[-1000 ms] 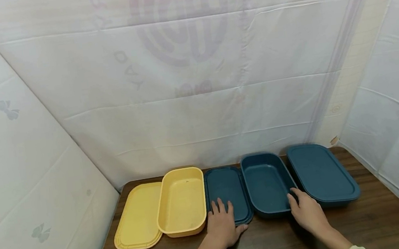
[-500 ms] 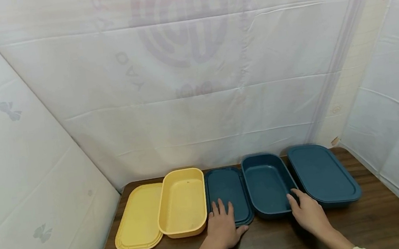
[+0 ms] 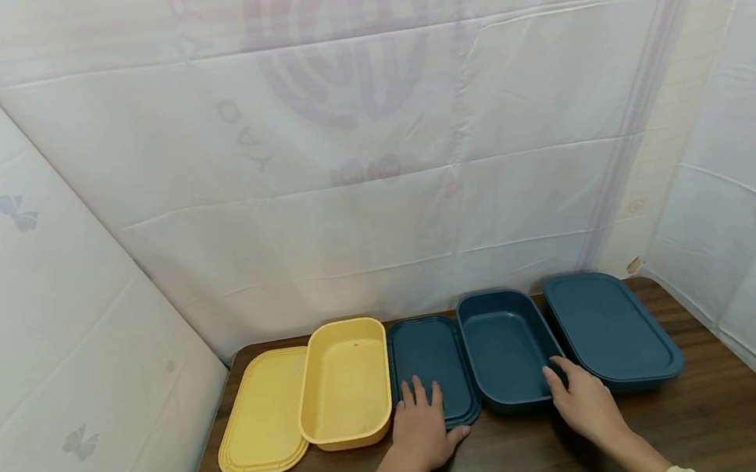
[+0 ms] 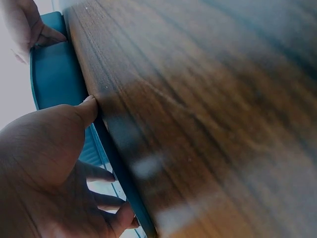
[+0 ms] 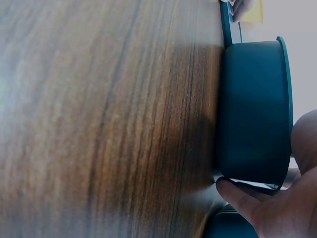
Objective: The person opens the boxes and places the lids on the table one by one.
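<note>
My left hand (image 3: 420,434) lies with spread, straight fingers on the near part of a flat dark blue lid (image 3: 428,356). In the left wrist view, the thumb of that left hand (image 4: 44,158) touches the lid's edge near the wooden table. An uncovered dark blue food container (image 3: 508,350) stands right of the lid. At its near right corner, my right hand (image 3: 585,403) grips the wall, thumb at the rim. In the right wrist view, one finger of the right hand (image 5: 285,208) reaches down the side of the blue container (image 5: 255,111).
On the left lie a yellow lid (image 3: 265,415) and an uncovered yellow container (image 3: 345,382), whose edge overlaps that lid. A lidded blue container (image 3: 612,329) stands at the right. All rest on a brown wooden table (image 3: 505,464), with white cloth walls (image 3: 362,222) around it.
</note>
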The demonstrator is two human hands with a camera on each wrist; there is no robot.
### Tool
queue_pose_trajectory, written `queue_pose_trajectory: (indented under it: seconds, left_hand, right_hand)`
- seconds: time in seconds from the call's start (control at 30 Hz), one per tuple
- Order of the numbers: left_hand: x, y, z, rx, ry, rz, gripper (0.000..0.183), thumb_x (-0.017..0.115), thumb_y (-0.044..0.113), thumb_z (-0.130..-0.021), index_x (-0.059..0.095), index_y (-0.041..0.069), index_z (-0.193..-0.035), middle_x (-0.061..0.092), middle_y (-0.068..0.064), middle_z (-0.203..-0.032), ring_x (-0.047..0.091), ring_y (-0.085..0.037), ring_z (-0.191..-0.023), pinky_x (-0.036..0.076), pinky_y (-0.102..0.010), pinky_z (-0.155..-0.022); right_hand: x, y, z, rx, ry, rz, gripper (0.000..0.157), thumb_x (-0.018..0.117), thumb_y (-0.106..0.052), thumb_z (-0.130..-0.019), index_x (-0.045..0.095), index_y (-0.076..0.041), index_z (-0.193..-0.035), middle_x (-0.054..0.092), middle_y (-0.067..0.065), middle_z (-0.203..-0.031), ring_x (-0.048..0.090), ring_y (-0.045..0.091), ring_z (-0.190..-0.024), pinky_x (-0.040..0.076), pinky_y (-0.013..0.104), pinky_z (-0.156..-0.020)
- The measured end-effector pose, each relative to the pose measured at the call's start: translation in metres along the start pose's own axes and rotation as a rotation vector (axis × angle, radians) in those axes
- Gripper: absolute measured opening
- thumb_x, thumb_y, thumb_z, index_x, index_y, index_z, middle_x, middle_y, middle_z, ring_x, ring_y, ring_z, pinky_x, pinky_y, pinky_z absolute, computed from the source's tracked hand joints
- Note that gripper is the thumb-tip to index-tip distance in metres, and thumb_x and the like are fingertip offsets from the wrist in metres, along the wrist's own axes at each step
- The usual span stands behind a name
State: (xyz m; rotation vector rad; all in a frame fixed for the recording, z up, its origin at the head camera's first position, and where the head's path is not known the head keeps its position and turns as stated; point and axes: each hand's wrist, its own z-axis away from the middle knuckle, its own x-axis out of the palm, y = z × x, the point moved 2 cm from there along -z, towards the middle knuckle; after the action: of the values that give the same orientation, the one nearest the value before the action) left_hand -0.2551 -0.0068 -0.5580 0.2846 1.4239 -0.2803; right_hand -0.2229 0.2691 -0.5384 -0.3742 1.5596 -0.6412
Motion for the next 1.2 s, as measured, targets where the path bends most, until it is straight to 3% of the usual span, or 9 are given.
queue_pose_trajectory:
  seconds: [0.1,0.5,0.87,1.2]
  left_hand:
    - [-0.0013,0.0004,0.0007,-0.001,0.002,-0.005,0.090,0.042,0.077,-0.084,0.035,0.016,-0.149,0.028,-0.023,-0.154,0.029,-0.045,-0.140,0.040,-0.049,-0.105]
    - [0.0013,-0.0014,0.0014,0.006,0.028,-0.003,0.090,0.040,0.078,-0.084,0.034,0.016,-0.150,0.027,-0.023,-0.154,0.029,-0.045,-0.140,0.039,-0.050,-0.105]
    - [0.0020,-0.0017,0.0027,0.005,0.025,0.013,0.090,0.040,0.079,-0.084,0.034,0.017,-0.150,0.026,-0.022,-0.155,0.027,-0.044,-0.141,0.038,-0.050,-0.106]
    - [0.0019,-0.0030,0.0032,0.013,0.041,0.024,0.090,0.039,0.079,-0.084,0.033,0.017,-0.150,0.026,-0.023,-0.155,0.027,-0.045,-0.141,0.038,-0.051,-0.106]
  right_hand:
    - [0.0001,0.0001,-0.0001,0.003,-0.001,0.004,0.077,0.028,-0.061,-0.098,0.040,-0.001,-0.144,0.049,0.026,-0.140,0.048,0.046,-0.125,0.041,0.063,-0.095]
    - [0.0029,0.0021,0.0007,0.033,-0.035,0.000,0.094,0.022,-0.078,-0.088,0.039,-0.005,-0.146,0.051,0.024,-0.138,0.056,0.043,-0.116,0.045,0.061,-0.089]
    - [0.0009,0.0010,0.0038,0.036,-0.047,-0.012,0.092,0.025,-0.078,-0.088,0.042,-0.007,-0.145,0.053,0.023,-0.137,0.067,0.029,-0.095,0.050,0.055,-0.081]
    - [-0.0010,0.0023,0.0078,0.050,-0.012,-0.022,0.092,0.025,-0.079,-0.086,0.039,-0.012,-0.147,0.055,0.021,-0.136,0.066,0.025,-0.092,0.050,0.053,-0.079]
